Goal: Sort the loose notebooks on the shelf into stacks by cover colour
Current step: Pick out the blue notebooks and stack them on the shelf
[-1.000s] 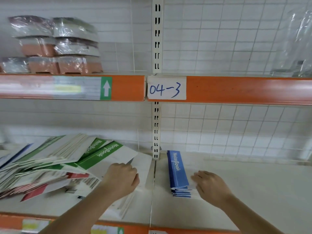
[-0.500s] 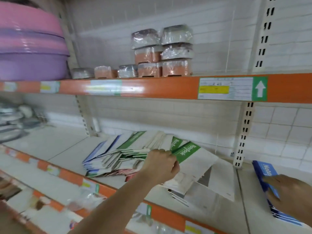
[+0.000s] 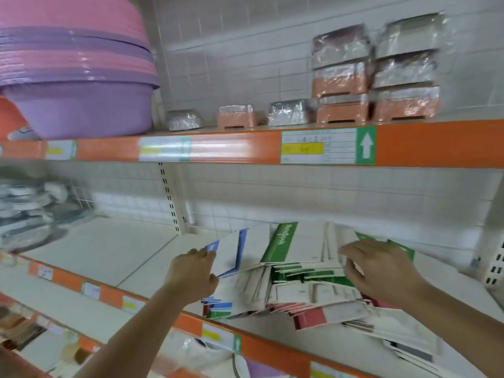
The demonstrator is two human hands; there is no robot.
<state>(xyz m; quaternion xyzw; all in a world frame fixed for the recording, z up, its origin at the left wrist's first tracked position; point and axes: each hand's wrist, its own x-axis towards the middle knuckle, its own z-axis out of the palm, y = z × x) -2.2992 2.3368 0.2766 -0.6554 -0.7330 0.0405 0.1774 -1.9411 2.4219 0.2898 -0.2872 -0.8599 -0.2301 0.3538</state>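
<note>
A loose pile of notebooks (image 3: 300, 285) lies on the middle shelf (image 3: 114, 249), white covers with green, blue and red spine bands mixed together. My left hand (image 3: 193, 271) pinches the edge of a blue-banded notebook (image 3: 231, 252) at the pile's left end, tilted up. A green-banded notebook (image 3: 283, 241) leans upright on top of the pile. My right hand (image 3: 379, 266) reaches into the right part of the pile, fingers curled among the green-banded covers. A red-banded notebook (image 3: 313, 317) sticks out at the bottom front.
Orange shelf rails (image 3: 245, 145) run above and below. Wrapped boxes (image 3: 376, 77) and stacked pink and purple basins (image 3: 73, 72) stand on the upper shelf. Grey wrapped goods (image 3: 30, 205) lie at far left. Bare shelf board stretches left of the pile.
The view has swung left, and the blue stack is out of frame. My right hand left that stack and came to the pile. My left hand moved to the pile's left end and took a blue-banded notebook.
</note>
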